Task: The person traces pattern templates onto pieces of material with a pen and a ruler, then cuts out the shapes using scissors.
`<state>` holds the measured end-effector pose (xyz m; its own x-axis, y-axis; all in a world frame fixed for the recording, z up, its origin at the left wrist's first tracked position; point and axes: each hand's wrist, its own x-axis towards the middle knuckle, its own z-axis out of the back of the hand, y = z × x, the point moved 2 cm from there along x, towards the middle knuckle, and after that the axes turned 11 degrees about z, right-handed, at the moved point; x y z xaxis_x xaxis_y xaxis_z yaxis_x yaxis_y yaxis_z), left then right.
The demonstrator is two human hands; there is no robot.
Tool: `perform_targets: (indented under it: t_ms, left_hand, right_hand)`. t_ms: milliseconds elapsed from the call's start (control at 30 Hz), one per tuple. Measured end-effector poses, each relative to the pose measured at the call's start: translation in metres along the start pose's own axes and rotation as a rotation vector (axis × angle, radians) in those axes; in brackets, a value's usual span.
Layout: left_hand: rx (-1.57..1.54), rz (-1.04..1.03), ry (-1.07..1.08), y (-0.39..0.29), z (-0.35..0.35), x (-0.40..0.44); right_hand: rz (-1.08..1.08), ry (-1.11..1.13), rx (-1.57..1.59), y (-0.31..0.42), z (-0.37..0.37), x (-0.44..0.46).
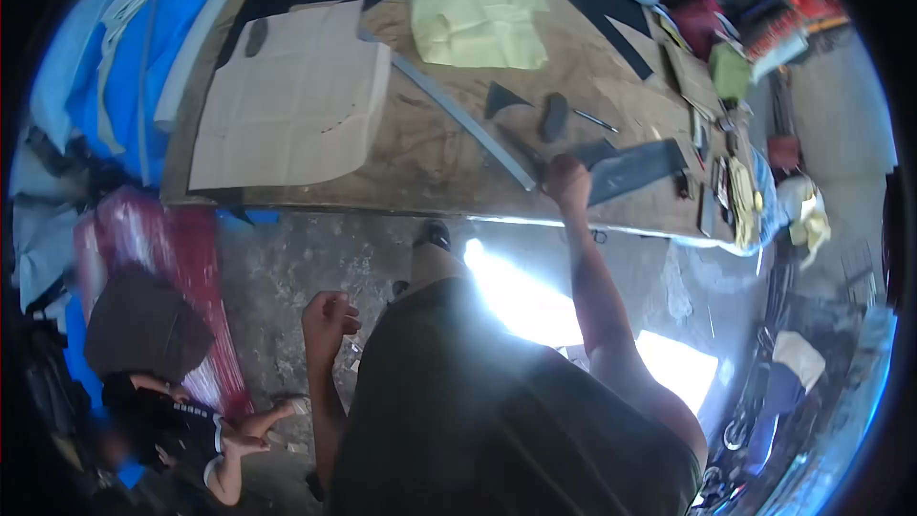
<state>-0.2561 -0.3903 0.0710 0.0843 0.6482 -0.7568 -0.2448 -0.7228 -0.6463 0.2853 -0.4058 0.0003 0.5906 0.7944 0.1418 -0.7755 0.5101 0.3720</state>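
My right hand (567, 182) is closed in a fist at the table's near edge; whatever it may hold is hidden. It lies beside the lower end of a long grey metal ruler (463, 119) and against dark sheet pieces (635, 170). A blurred dark strip (521, 145) runs up and left from the fist. Beyond it are a dark oblong block (554, 118), a pen (595, 120) and a dark triangular scrap (506, 100). My left hand (330, 320) hangs beside my body, fingers loosely curled and apart, holding nothing.
On the wooden table (420, 182) lie a large pale paper pattern (287, 105) and a yellowish paper sheet (478, 14). Tools and scraps crowd its right end. Blue rolls (181, 29) stand left. A person (181, 420) sits low at the lower left, near red plastic-wrapped material (205, 268).
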Motion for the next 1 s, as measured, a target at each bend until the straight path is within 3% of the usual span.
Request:
perform_targets:
  t_ms: [67, 100, 167, 267, 333, 433, 500, 600, 667, 733, 767, 833, 933, 1000]
  left_hand:
    - [0.005, -0.095, 0.051, -0.004, 0.002, 0.012]
    - [-0.026, -0.093, -0.021, -0.016, 0.004, 0.011]
    - [0.076, -0.079, 0.052, -0.045, -0.009, 0.016]
    - [0.121, -0.120, 0.023, -0.077, -0.007, 0.038]
    - [0.205, -0.255, -0.008, -0.089, 0.001, 0.055]
    - [0.283, -0.315, -0.143, -0.107, 0.031, 0.083]
    - [0.443, -0.439, -0.407, -0.130, 0.058, 0.097]
    - [0.501, -0.599, -0.525, -0.164, 0.104, 0.145]
    - [0.627, -0.843, -0.720, -0.185, 0.141, 0.193]
    - [0.699, -0.880, -0.742, -0.211, 0.174, 0.241]
    - [0.692, -0.881, -0.733, -0.227, 0.193, 0.264]
    - [0.976, -1.030, -0.656, -0.254, 0.224, 0.307]
    - [1.023, -1.037, -0.466, -0.273, 0.268, 0.353]
    - [1.076, -1.030, -0.275, -0.282, 0.292, 0.376]
  right_hand:
    - [-0.128, -0.045, 0.096, 0.003, 0.010, 0.024]
    - [-0.119, -0.080, 0.083, -0.003, 0.002, 0.038]
    - [-0.044, -0.085, 0.111, -0.005, -0.021, 0.069]
    - [-0.118, -0.254, -0.042, -0.017, -0.042, 0.108]
    - [0.142, -0.389, -0.341, -0.034, -0.070, 0.116]
    - [0.135, -0.365, -0.380, -0.003, -0.062, 0.131]
    - [0.061, -0.303, -0.226, 0.002, -0.050, 0.133]
    - [-0.091, -0.205, -0.016, 0.004, -0.035, 0.155]
    - [-0.202, -0.150, 0.117, -0.006, -0.024, 0.163]
    - [-0.314, -0.097, 0.245, -0.001, -0.014, 0.161]
    - [-0.370, -0.072, 0.310, 0.014, -0.016, 0.164]
    - [-0.487, -0.031, 0.440, 0.052, -0.016, 0.166]
    - [-0.490, -0.123, 0.476, 0.190, -0.011, 0.132]
    - [-0.295, -0.034, 0.666, 0.264, -0.021, 0.111]
